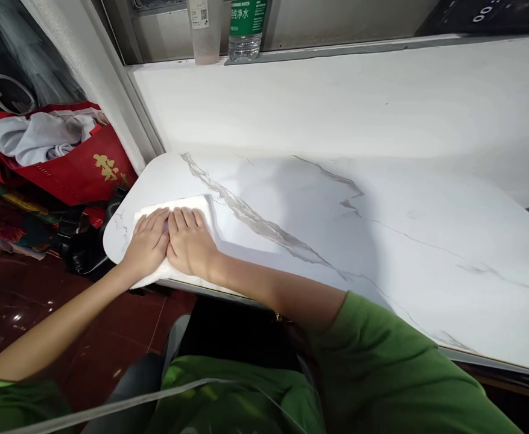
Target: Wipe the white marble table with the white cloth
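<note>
A white cloth [203, 208] lies spread at the left end of the white marble-patterned tabletop [264, 187], its near edge hanging over the table's front. My left hand [149, 241] rests flat on the cloth with its fingers stretched out. Beside it, touching at the thumbs, my right hand [189, 241] also presses flat on the cloth, fingers extended. Neither hand is wrapped round anything. The part of the cloth under my palms is hidden.
On the ledge behind stand a clear plastic cup [206, 33] and a green-labelled water bottle [246, 30]. A red bag [78, 175] with pale fabric sits left of the table, near a black bag [81, 247]. A dark printed object [494, 17] is at top right.
</note>
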The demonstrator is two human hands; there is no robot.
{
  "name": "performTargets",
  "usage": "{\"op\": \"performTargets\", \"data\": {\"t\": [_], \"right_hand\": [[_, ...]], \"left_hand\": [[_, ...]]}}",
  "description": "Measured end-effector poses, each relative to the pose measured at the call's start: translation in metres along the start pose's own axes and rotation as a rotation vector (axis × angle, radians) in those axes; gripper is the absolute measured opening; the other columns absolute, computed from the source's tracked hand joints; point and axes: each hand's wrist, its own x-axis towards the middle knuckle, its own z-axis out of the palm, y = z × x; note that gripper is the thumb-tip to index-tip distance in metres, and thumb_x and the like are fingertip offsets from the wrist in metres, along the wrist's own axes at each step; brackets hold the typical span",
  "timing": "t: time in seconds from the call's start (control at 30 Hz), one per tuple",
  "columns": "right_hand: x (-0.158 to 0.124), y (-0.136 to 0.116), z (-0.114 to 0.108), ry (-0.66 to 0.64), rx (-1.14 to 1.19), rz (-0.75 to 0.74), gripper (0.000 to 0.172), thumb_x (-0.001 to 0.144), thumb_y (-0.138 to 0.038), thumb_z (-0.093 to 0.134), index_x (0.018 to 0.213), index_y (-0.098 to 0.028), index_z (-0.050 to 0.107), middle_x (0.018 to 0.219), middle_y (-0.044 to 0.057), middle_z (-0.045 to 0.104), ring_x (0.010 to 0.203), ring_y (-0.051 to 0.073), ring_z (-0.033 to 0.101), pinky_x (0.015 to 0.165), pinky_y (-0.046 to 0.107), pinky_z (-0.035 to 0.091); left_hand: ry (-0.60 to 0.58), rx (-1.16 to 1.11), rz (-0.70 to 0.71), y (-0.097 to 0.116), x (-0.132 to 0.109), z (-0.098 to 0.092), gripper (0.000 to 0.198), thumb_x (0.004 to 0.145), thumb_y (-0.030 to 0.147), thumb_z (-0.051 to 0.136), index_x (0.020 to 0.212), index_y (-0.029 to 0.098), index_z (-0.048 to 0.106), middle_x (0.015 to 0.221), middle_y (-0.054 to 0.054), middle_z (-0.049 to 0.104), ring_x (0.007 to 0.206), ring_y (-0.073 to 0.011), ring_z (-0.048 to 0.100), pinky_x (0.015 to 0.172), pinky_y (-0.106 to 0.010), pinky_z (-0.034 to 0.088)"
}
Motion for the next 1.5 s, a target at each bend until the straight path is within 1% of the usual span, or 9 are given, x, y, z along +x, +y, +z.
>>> {"op": "performTargets", "data": {"t": [0.17,0.4,0.5,0.6,0.9,1.1,1.3,1.4,1.5], "right_hand": [[0.059,0.038,0.013,0.06,0.014,-0.004,0.054,0.095,-0.021,0.036,0.141,0.005,0.046,0.145,0.024,0.05,0.135,0.034,0.042,0.116,0.048,0.024],[0.145,0.102,0.023,0.143,0.043,0.232,0.049,0.094,-0.02,0.036,0.134,0.004,0.052,0.146,0.025,0.048,0.139,0.033,0.038,0.117,0.048,0.022],[0.162,0.121,0.03,0.221,0.017,0.321,0.048,0.094,-0.02,0.037,0.132,0.003,0.053,0.146,0.026,0.047,0.141,0.036,0.035,0.117,0.053,0.02],[0.169,0.13,0.037,0.236,-0.001,0.339,0.047,0.094,-0.021,0.035,0.13,0.001,0.056,0.138,0.026,0.056,0.135,0.038,0.042,0.113,0.056,0.024],[0.138,0.104,0.032,0.146,-0.015,0.26,0.056,0.096,-0.024,0.034,0.142,0.007,0.043,0.15,0.031,0.042,0.142,0.039,0.035,0.116,0.06,0.019],[0.086,0.031,0.027,0.054,0.04,0.228,0.06,0.096,-0.027,0.037,0.146,0.008,0.038,0.154,0.031,0.036,0.146,0.038,0.031,0.119,0.06,0.015],[0.046,-0.04,0.025,0.062,0.022,0.096,0.063,0.094,-0.034,0.041,0.144,0.004,0.045,0.151,0.027,0.043,0.143,0.04,0.037,0.119,0.057,0.024],[0.04,-0.051,0.022,0.044,-0.006,0.064,0.062,0.095,-0.036,0.039,0.144,0.003,0.046,0.151,0.024,0.046,0.143,0.039,0.039,0.118,0.055,0.028],[0.046,-0.045,0.021,0.028,-0.003,0.096,0.056,0.096,-0.035,0.041,0.142,-0.005,0.051,0.15,0.019,0.049,0.141,0.033,0.042,0.119,0.048,0.032]], "left_hand": [[0.029,0.013,-0.003,-0.033,0.069,0.009,0.053,0.096,0.029,0.024,0.144,0.013,0.042,0.159,-0.012,0.036,0.148,-0.0243,0.031,0.122,-0.046,0.023],[0.028,-0.084,0.074,-0.063,0.207,0.026,0.054,0.09,0.028,0.031,0.136,0.014,0.054,0.149,-0.009,0.052,0.139,-0.0236,0.045,0.12,-0.039,0.029],[0.024,-0.136,0.073,-0.062,0.238,0.03,0.054,0.087,0.028,0.034,0.134,0.019,0.059,0.146,-0.006,0.055,0.137,-0.0246,0.048,0.118,-0.039,0.032],[0.018,-0.167,0.074,-0.06,0.246,0.03,0.053,0.086,0.028,0.036,0.134,0.022,0.06,0.146,-0.003,0.055,0.136,-0.0256,0.048,0.118,-0.041,0.033],[-0.026,-0.052,0.1,-0.06,0.201,0.027,0.054,0.094,0.026,0.03,0.144,0.019,0.049,0.156,-0.006,0.043,0.146,-0.0211,0.035,0.123,-0.041,0.022],[-0.04,0.013,0.101,-0.064,0.099,0.009,0.055,0.099,0.031,0.024,0.149,0.02,0.042,0.161,-0.004,0.035,0.15,-0.0188,0.028,0.124,-0.043,0.017],[-0.016,0.043,0.03,-0.071,0.0,-0.016,0.057,0.099,0.036,0.02,0.15,0.021,0.041,0.16,-0.004,0.036,0.149,-0.021,0.031,0.124,-0.047,0.021],[-0.002,0.042,0.012,-0.073,-0.017,-0.021,0.057,0.099,0.037,0.02,0.149,0.022,0.041,0.16,-0.004,0.037,0.148,-0.0226,0.033,0.123,-0.048,0.022],[0.006,0.034,0.023,-0.074,-0.01,-0.02,0.057,0.098,0.037,0.021,0.148,0.02,0.044,0.157,-0.005,0.042,0.146,-0.0238,0.036,0.122,-0.047,0.025]]}}
